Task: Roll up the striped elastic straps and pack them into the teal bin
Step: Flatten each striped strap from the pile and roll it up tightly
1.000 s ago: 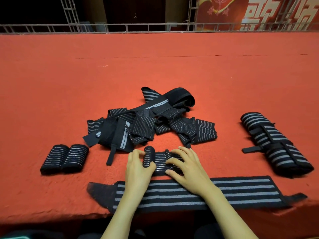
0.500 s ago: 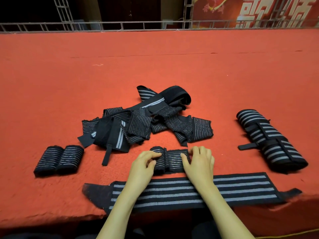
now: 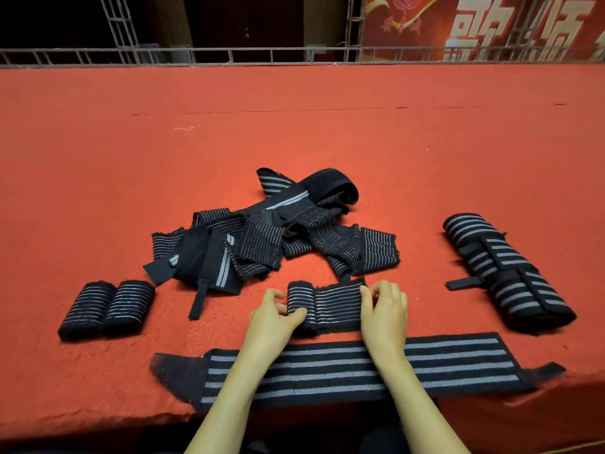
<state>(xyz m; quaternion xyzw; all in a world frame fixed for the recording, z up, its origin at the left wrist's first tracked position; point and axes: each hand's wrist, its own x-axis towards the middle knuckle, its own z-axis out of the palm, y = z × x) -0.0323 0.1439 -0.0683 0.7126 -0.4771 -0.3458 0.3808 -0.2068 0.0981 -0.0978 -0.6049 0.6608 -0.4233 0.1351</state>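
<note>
A short black strap with thin grey stripes (image 3: 330, 304) lies on the red carpet, its left end wound into a small roll. My left hand (image 3: 273, 319) grips that rolled end, thumb on top. My right hand (image 3: 384, 309) pinches the strap's flat right edge. Behind it a tangled pile of loose striped straps (image 3: 271, 237) rests. Two finished rolls (image 3: 106, 308) sit side by side at the left. A long flat wide-striped strap (image 3: 343, 368) runs under my forearms at the front edge. No teal bin is in view.
A large rolled bundle of wide-striped straps (image 3: 505, 273) with fastening tabs lies at the right. The red carpeted platform (image 3: 294, 126) stretches far back to a metal railing (image 3: 229, 55). Its front edge drops off just below the long strap.
My right hand slid from on top of the strap to its right edge and now pinches it. The flat part is stretched out longer, with the roll at my left hand.
</note>
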